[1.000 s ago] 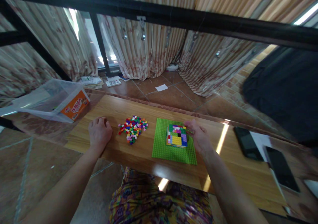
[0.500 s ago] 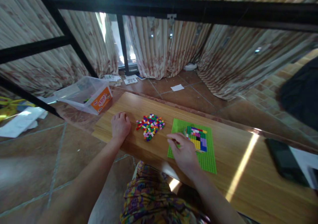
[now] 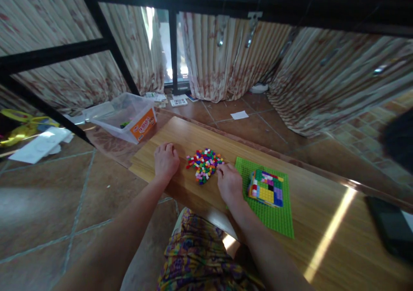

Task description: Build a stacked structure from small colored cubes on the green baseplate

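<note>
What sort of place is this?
Probably a room in a home: long striped curtains, a tiled floor and a low wooden table with a pile of small toy bricks.

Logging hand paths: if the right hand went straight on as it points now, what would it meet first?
The right hand would likely meet the loose bricks first; it may already touch them, though depth is unclear.

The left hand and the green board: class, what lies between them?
The head view shows a pile of small coloured bricks there, with the right hand at its edge.
</note>
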Action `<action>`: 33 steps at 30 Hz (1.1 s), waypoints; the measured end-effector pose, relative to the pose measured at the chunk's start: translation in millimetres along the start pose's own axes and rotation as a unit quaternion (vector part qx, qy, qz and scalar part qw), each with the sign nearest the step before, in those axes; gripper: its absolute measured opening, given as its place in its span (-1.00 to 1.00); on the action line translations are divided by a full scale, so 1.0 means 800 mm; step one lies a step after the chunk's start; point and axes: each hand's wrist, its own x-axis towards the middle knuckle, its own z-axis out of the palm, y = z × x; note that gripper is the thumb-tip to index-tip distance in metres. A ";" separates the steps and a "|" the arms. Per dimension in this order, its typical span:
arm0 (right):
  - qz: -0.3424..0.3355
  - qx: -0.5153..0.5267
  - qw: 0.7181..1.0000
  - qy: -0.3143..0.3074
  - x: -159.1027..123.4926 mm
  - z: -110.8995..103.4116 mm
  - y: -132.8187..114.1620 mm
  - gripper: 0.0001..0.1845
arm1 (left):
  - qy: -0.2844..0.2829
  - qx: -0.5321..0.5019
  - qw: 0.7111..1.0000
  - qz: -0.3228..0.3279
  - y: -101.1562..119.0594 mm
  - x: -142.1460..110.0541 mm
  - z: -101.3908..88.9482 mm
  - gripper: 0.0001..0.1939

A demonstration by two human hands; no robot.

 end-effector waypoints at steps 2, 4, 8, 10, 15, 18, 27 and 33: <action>0.000 -0.005 1.000 -0.003 -0.001 0.001 0.001 -0.74 | 0.001 0.000 1.000 -0.002 0.000 0.000 0.000 -0.63; -0.006 -0.006 1.000 -0.010 -0.003 0.000 0.001 -0.74 | 0.000 0.000 1.000 -0.005 0.000 0.001 0.000 -0.63; -0.020 0.002 0.999 -0.040 -0.006 -0.006 0.000 -0.76 | -0.005 -0.001 1.000 -0.001 0.001 0.003 -0.003 -0.62; -0.024 0.005 0.999 -0.047 -0.011 -0.009 -0.001 -0.76 | -0.007 0.004 1.000 0.001 0.001 0.003 -0.004 -0.61; -0.033 0.022 0.999 -0.028 -0.030 -0.012 -0.010 -0.76 | -0.004 0.025 0.999 0.022 -0.004 0.006 -0.002 -0.58; -0.040 0.055 0.998 -0.017 -0.043 -0.024 -0.018 -0.77 | -0.001 0.040 0.999 0.028 -0.006 0.008 0.000 -0.56; 0.031 0.156 0.981 0.111 -0.067 -0.134 0.029 -0.79 | 0.004 0.032 0.999 0.025 -0.010 0.010 0.004 -0.57; 0.091 0.099 0.982 0.129 -0.052 -0.156 0.084 -0.76 | 0.009 0.019 1.000 0.024 -0.009 0.010 0.004 -0.57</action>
